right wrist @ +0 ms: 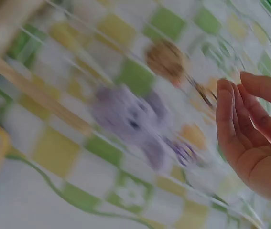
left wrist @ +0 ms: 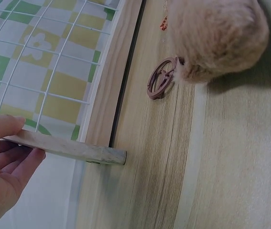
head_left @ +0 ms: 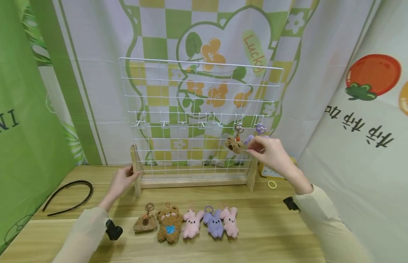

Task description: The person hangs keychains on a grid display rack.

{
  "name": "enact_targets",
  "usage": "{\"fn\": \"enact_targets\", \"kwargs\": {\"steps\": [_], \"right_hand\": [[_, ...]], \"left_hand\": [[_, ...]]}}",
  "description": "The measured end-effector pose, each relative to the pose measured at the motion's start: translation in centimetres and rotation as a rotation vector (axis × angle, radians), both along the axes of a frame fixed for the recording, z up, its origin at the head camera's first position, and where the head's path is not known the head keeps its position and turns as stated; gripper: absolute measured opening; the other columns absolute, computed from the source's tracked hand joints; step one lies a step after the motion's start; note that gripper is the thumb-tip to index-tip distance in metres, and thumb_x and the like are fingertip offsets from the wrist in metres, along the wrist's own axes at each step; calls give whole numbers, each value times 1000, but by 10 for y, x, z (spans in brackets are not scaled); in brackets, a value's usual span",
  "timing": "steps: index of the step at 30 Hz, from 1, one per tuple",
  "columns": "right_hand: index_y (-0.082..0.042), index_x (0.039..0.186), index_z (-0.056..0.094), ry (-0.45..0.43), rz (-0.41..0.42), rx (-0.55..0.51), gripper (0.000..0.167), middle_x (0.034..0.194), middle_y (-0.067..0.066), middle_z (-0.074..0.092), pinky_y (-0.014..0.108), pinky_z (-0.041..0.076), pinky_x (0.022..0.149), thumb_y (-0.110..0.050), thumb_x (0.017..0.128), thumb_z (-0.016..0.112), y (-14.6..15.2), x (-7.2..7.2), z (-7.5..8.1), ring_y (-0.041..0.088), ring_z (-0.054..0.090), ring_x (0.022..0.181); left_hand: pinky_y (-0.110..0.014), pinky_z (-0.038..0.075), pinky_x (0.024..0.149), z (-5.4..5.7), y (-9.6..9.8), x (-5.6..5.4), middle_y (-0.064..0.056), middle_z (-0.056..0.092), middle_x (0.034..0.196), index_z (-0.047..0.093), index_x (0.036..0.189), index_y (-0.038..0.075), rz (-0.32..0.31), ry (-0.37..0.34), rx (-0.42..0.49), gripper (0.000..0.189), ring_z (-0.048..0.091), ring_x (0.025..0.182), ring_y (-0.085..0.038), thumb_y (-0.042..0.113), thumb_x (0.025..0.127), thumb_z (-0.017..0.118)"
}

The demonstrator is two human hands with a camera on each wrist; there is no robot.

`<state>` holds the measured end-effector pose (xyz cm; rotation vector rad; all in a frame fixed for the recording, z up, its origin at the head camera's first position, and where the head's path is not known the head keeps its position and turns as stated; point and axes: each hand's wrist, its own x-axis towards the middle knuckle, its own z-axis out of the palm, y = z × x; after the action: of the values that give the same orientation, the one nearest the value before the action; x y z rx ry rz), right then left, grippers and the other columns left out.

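My left hand grips the left wooden upright of a white wire grid rack, thumb on one side and fingers on the other. Over at the rack's right side, my right hand is raised with its fingers loosely bent; the right wrist view shows nothing between them. Beside its fingertips a brown plush keychain hangs by its ring from a hook; whether they touch cannot be told. A purple plush keychain hangs to the right of it, partly hidden behind the hand in the head view.
In front of the rack lie a brown capybara-like plush, a teddy bear, two pink rabbits and a purple rabbit. A black headband lies left; a yellow ring lies right. Several bare hooks line the grid.
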<state>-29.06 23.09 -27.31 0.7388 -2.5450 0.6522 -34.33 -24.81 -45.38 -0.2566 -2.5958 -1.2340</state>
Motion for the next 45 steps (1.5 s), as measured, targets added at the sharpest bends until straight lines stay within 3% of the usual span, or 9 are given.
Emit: {"fn": "enact_targets", "kwargs": {"steps": [4,10,13,17,27,39,45], "right_hand": [[-1,89,70,-72,75,32,6,80,8,73,19,59,63,0,84,73,-4,3,-47,14,68,70],[-5,83,67,-174,203,55,7,73,3,69,17,54,57,-4,84,74,-10,-3,-121,0,60,65],[-6,81,67,-257,203,66,7,73,2,69,16,53,58,-4,84,73,-12,-9,-145,-1,59,66],[-5,81,69,-374,169,111,5,73,3,69,15,50,59,-4,83,74,-16,-17,-164,0,57,65],[-5,75,71,-515,144,171,11,67,2,67,13,41,53,-9,84,75,-25,-28,-179,-1,47,58],[-6,69,71,-499,151,190,11,62,-1,66,12,40,53,-2,79,70,-25,-35,-182,-1,45,54],[-9,68,69,-426,135,164,10,61,-3,64,13,42,54,-1,74,68,-26,-36,-176,-1,46,55]], "left_hand": [[-53,58,93,1,0,1,-38,62,121,52,132,-17,5,0,-4,43,64,111,-50,10,99,59],[-53,57,93,1,1,4,-38,61,122,50,133,-18,14,-13,-21,46,63,112,-50,11,99,59],[-54,57,93,2,2,3,-38,61,122,51,132,-18,16,-7,-18,44,63,112,-50,11,99,59],[-54,57,93,2,3,2,-38,62,121,52,131,-17,19,2,-19,43,64,111,-50,10,99,59],[-53,57,93,1,1,1,-37,63,121,54,130,-16,26,-10,-16,42,64,111,-49,12,99,60],[-52,57,93,3,2,-1,-38,61,122,53,131,-18,10,2,0,42,64,111,-49,9,99,59],[-53,57,93,1,1,0,-38,62,120,53,130,-18,8,5,-2,42,64,111,-50,9,99,59]]}}
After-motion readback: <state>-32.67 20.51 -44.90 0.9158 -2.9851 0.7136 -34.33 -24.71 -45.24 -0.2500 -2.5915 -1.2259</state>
